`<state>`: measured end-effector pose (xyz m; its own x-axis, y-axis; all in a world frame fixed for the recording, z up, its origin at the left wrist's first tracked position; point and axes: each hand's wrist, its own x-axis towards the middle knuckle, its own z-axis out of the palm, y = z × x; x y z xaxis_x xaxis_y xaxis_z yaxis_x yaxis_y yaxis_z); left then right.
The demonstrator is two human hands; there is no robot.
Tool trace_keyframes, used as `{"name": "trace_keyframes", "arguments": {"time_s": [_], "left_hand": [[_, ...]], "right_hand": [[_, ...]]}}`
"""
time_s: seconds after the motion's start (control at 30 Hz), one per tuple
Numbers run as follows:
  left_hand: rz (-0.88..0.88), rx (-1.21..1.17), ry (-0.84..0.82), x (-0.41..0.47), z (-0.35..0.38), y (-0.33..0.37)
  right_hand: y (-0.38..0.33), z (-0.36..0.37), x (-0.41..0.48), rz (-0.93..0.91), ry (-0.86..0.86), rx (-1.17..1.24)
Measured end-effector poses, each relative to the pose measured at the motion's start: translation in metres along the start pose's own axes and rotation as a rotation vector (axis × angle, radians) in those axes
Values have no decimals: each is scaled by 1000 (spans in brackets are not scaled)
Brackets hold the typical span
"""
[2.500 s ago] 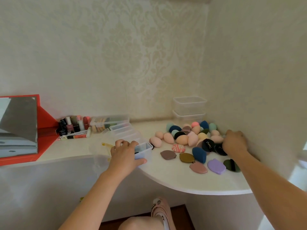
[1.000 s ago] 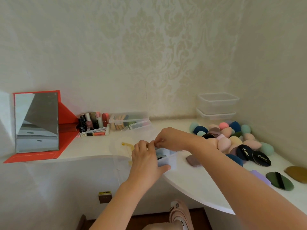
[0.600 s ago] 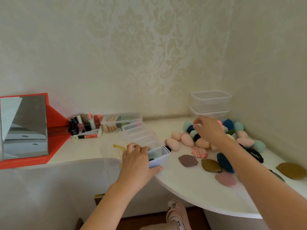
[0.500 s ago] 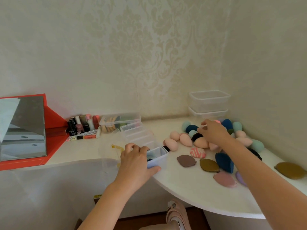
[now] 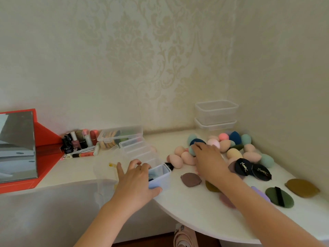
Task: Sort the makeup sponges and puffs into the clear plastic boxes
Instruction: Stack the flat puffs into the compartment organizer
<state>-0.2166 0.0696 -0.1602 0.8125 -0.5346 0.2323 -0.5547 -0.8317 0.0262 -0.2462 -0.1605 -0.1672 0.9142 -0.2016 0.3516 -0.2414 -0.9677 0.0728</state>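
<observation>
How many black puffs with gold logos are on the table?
2. The left logo puff lies just right of the right hand; the right logo puff sits against its right side. A black piece behind the divided box may be a third.

Long clear divided box (image 5: 137,148) runs back from the surface's (image 5: 187,207) front edge, something blue in its nearest compartment. To its right, egg-shaped sponges (image 5: 225,146) heap up in peach, pink, teal and navy. Flat puffs (image 5: 278,196) lie scattered in front of them. Two clear boxes (image 5: 216,113) sit stacked in the corner.
</observation>
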Motion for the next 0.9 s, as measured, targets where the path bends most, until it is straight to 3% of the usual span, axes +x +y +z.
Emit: {"name": "trace_keyframes", "arguments": {"time_s": [0.2,0.43,0.6,0.9], "left_hand": [[5,118,-11,5,-4,3],[-30,-45,21,5,1,-2],[-35,-208,179,1,5,-9],[-47,-173,192,11,15,-16]], "right_hand": [[-17,10,-8,-51,167,108],[-29,3,-19,-247,35,184],[-31,10,-19,-238,89,239],[-27,-10,-21,-178,-51,237]]}}
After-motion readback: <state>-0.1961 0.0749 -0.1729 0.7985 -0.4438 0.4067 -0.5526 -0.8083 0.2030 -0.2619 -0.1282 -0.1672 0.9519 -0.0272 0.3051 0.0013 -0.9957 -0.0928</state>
